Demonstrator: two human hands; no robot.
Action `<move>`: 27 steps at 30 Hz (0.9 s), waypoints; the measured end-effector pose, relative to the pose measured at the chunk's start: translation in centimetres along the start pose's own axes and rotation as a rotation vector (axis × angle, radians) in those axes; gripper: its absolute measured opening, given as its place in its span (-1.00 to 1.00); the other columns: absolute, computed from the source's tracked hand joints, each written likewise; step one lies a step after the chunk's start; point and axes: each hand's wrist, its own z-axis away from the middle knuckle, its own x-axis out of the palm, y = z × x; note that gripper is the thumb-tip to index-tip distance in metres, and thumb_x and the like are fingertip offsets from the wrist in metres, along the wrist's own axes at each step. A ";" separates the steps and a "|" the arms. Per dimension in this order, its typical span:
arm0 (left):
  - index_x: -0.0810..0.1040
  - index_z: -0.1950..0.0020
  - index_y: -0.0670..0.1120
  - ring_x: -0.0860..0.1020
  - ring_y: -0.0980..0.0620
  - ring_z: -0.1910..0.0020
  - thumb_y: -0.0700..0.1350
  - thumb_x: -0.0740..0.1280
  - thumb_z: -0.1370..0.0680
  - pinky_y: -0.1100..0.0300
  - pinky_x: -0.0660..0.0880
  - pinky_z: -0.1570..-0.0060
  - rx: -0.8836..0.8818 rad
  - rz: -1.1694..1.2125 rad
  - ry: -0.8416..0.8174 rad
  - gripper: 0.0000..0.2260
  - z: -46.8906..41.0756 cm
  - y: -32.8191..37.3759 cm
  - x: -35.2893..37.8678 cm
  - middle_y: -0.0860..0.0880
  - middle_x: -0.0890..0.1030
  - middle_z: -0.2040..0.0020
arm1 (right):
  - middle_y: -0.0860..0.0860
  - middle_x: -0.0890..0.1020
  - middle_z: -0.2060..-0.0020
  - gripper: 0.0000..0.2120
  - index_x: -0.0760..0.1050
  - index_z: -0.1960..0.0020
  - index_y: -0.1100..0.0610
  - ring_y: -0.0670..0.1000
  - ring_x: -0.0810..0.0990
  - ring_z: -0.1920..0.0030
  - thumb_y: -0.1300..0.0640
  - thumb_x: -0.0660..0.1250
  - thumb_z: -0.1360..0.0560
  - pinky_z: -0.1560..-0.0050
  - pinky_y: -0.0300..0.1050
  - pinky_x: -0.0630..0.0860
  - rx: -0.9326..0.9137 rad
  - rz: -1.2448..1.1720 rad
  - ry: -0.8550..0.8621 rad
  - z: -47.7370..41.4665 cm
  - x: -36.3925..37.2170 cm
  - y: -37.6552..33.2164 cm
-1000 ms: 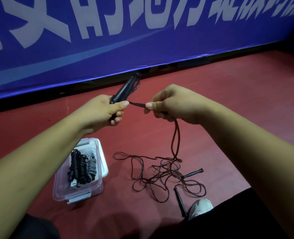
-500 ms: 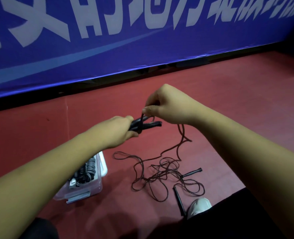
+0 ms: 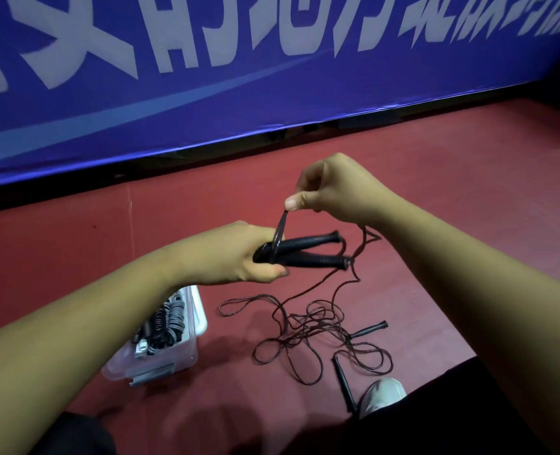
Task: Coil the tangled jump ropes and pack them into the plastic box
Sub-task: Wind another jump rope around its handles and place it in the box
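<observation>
My left hand (image 3: 239,254) grips two black jump-rope handles (image 3: 311,251) side by side, their tips pointing right. My right hand (image 3: 331,192) pinches the thin dark rope just above those handles, drawing a short loop up over them. From the handles the rope drops to a tangled heap (image 3: 318,336) on the red floor. In that heap lie two more black handles: one (image 3: 369,330) to the right, another (image 3: 344,382) nearer me. A clear plastic box (image 3: 173,356) stands on the floor at lower left, holding coiled black and grey ropes (image 3: 163,326); my left forearm hides part of it.
A blue banner (image 3: 272,77) with large white characters runs along the back of the red floor. My white shoe (image 3: 383,395) and dark trouser legs sit at the bottom, close to the tangled heap.
My left hand swung the handles down from pointing up at the banner to lying level, pointing right. My right hand shifted from pulling rope sideways to lifting a loop above them.
</observation>
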 end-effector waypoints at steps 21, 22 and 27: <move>0.46 -0.22 -0.37 0.66 -0.27 -0.04 -0.19 0.28 -0.60 0.12 0.65 0.06 -0.309 1.627 0.348 -0.71 -1.5 -0.4 -0.2 -0.40 0.62 -0.09 | -0.03 0.47 0.47 -0.79 0.68 0.10 0.11 -0.09 0.36 0.50 0.04 0.35 -0.60 0.47 -0.22 0.33 0.170 -0.173 -0.211 1.3 -0.6 0.1; 0.47 -0.21 -0.37 0.69 -0.22 0.03 -0.18 0.30 -0.59 0.18 0.66 0.14 -0.327 1.620 0.360 -0.70 -1.5 -0.4 -0.1 -0.37 0.63 -0.10 | -0.03 0.48 0.46 -0.80 0.69 0.09 0.11 -0.09 0.36 0.49 0.04 0.36 -0.59 0.47 -0.22 0.33 0.166 -0.151 -0.218 1.4 -0.7 -0.1; 0.51 -0.15 -0.18 0.44 0.12 0.45 -0.13 0.39 -0.44 0.43 0.33 0.59 -0.351 1.598 0.363 -0.69 -1.8 -1.2 0.1 -0.11 0.59 0.13 | -0.06 0.51 0.46 -0.91 0.70 0.04 0.08 -0.09 0.41 0.45 0.09 0.44 -0.53 0.44 -0.22 0.36 0.158 -0.113 -0.274 1.5 -1.4 -0.5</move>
